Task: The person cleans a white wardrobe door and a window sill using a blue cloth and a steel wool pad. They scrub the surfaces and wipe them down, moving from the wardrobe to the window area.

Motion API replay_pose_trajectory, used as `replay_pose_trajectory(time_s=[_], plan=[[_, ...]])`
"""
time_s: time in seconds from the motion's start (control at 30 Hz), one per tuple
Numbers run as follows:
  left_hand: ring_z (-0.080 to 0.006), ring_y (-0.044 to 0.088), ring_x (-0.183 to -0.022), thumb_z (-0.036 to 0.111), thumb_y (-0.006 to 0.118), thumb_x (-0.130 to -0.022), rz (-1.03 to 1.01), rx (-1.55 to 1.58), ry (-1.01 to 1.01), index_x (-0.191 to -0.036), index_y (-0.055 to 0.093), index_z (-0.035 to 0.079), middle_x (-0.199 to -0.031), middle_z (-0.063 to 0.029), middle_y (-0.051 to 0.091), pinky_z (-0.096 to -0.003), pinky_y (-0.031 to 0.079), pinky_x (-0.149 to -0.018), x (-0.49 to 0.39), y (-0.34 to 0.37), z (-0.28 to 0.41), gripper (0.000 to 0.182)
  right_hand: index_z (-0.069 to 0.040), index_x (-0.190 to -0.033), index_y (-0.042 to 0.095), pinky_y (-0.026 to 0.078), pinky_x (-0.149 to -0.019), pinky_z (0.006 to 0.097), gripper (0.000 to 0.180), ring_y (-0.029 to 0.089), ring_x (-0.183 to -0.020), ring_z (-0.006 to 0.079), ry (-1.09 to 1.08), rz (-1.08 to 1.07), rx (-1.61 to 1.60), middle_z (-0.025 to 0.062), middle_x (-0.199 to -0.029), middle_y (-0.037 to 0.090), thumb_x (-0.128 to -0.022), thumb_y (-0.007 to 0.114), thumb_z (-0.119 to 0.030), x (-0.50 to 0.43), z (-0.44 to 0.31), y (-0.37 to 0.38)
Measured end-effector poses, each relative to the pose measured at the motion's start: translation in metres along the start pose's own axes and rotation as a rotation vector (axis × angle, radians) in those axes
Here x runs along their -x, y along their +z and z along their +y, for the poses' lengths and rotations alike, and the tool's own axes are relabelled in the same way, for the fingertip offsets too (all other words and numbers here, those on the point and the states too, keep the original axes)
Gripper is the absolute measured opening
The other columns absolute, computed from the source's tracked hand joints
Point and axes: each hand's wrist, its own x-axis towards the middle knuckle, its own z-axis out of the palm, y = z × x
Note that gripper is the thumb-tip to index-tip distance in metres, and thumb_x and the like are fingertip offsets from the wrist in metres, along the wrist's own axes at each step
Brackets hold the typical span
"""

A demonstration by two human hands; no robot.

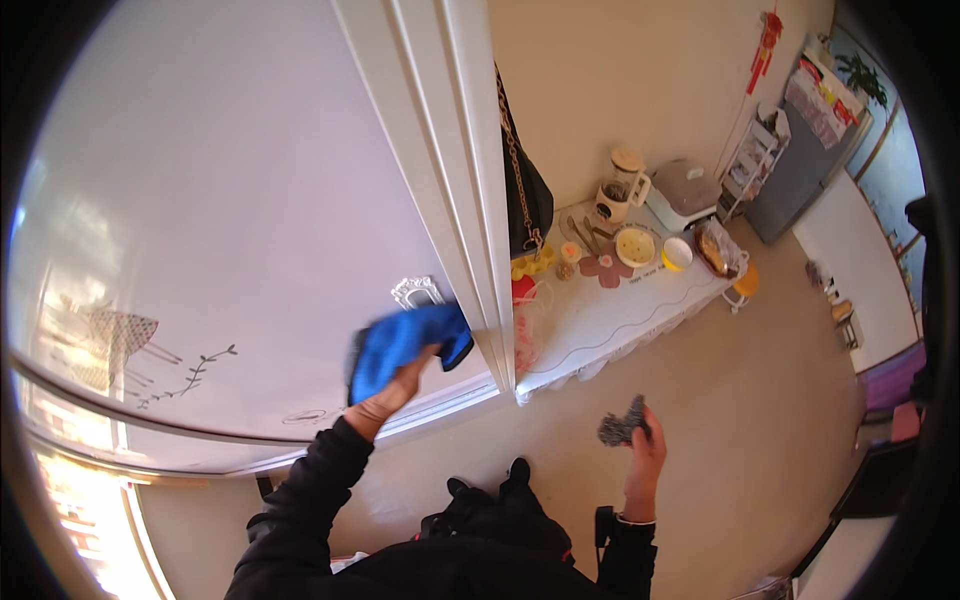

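My left hand grips a blue cloth with a dark edging, held at a glossy white panel. The cloth is blurred and overlaps the lower part of an ornate silver frame on the panel. Just right of the cloth runs a ridged white door frame. My right hand is raised over the floor, away from the panel, with a grey mesh-like scouring pad pinched between thumb and fingers.
A table with a white cover carries a blender, a grey-lidded appliance and bowls. A black bag hangs beside the door frame. Farther off stand a wire rack and a grey refrigerator.
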Motion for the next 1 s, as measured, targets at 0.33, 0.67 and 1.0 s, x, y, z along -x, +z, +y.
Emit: replay_pose_trajectory(time_s=[0.33,0.67,1.0], plan=[[-0.0475,0.031,-0.13,0.04,0.049,-0.095,0.609,-0.786,-0.079,-0.143,0.045,0.002,-0.143,-0.0284,0.035,-0.0578,0.019,-0.11,0.005,-0.099,-0.064,0.061,-0.001,-0.123,0.065,0.05,-0.079,0.033,0.036,0.057,-0.098,0.0251,-1.078,-0.229,0.255,0.0143,-0.115,0.054,-0.086,0.067,0.002,-0.017,-0.138,0.203],[-0.0497,0.029,-0.134,0.061,0.044,-0.088,0.598,-0.697,-0.069,-0.145,0.047,0.01,-0.148,-0.0258,0.033,-0.0598,0.018,-0.111,0.029,-0.079,-0.078,0.077,-0.007,-0.113,0.07,0.051,-0.082,0.037,0.036,0.06,-0.097,0.0295,-1.274,-0.283,0.429,0.0121,-0.111,0.059,-0.08,0.075,0.004,-0.045,-0.015,0.215],[-0.0506,0.027,-0.135,0.049,0.054,-0.089,0.607,-0.711,-0.085,-0.146,0.046,0.008,-0.151,-0.027,0.029,-0.0598,0.012,-0.113,0.027,-0.078,-0.072,0.071,-0.003,-0.125,0.066,0.049,-0.077,0.0318,0.045,0.057,-0.092,0.0239,-1.649,-0.076,0.3,0.0121,-0.113,0.052,-0.082,0.068,0.01,-0.055,-0.252,0.261]])
